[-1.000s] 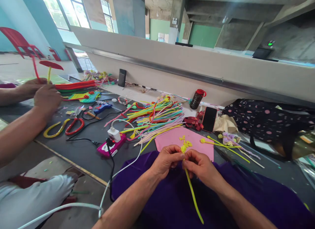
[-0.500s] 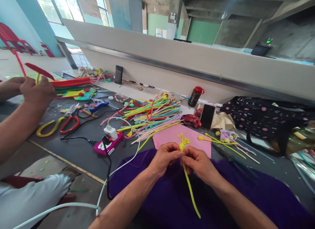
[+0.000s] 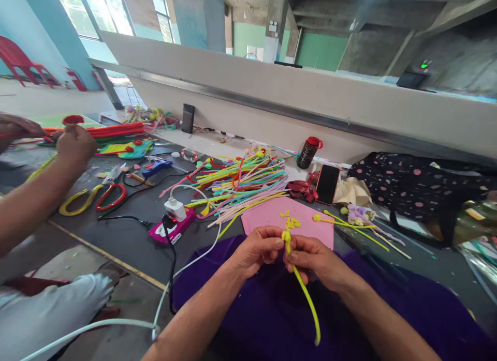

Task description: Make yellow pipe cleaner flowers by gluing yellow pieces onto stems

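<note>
A yellow pipe cleaner [image 3: 308, 296] with a small knotted yellow head at its top hangs between my hands, its tail bending down over the purple cloth [image 3: 217, 278]. My left hand [image 3: 261, 250] is closed, thumb and finger pinching beside the yellow head. Just below the head, my right hand [image 3: 310, 258] closes round the stem. Beyond my fingertips, short yellow pieces [image 3: 293, 223] are scattered on a pink sheet [image 3: 264, 216]. Two yellow stems [image 3: 349, 224] with small round heads lie across the sheet's right side.
A bundle of coloured pipe cleaners [image 3: 240, 175] lies ahead. To its left are scissors [image 3: 111, 190] and a magenta power strip [image 3: 171, 229] with trailing cables. A bottle [image 3: 309, 153], a phone [image 3: 328, 184] and a dark patterned bag [image 3: 411, 180] stand right. A co-worker's hands [image 3: 75, 146] hold red material.
My hands have turned slightly around the yellow head, and the stem's tail has swung a little right. At left, the co-worker's hands have moved apart, with a red piece now upright.
</note>
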A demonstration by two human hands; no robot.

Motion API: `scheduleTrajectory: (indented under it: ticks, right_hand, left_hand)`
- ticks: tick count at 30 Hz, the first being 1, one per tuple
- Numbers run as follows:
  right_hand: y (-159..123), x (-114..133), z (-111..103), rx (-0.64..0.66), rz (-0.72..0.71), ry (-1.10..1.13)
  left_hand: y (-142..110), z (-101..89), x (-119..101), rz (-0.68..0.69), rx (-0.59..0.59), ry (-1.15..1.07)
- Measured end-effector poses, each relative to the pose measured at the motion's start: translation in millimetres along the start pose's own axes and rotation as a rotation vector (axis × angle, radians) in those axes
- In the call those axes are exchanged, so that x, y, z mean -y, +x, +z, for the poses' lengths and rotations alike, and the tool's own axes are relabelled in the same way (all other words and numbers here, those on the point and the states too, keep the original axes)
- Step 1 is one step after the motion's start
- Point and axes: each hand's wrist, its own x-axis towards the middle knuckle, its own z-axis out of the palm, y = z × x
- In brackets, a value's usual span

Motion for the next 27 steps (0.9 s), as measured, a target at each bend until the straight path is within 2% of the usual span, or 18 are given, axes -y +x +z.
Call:
scheduleTrajectory:
  ticks: [14,22,27]
  right_hand:
    - [1.1,-4.1,3.5,-0.043,-0.014,0.001]
    - [0.8,-3.6,5.7,-0.165,-0.092,-0.156]
    - [2.0,-2.0,7.1,-0.134,-0.094,-0.187]
  left_hand:
    - [0.8,3.4,4.5,0.028,0.025,0.091]
    - [2.2,4.4,5.5,0.127,-0.101,0.099]
    - [2.1,7.2,6.4,0.169,-0.12,0.132]
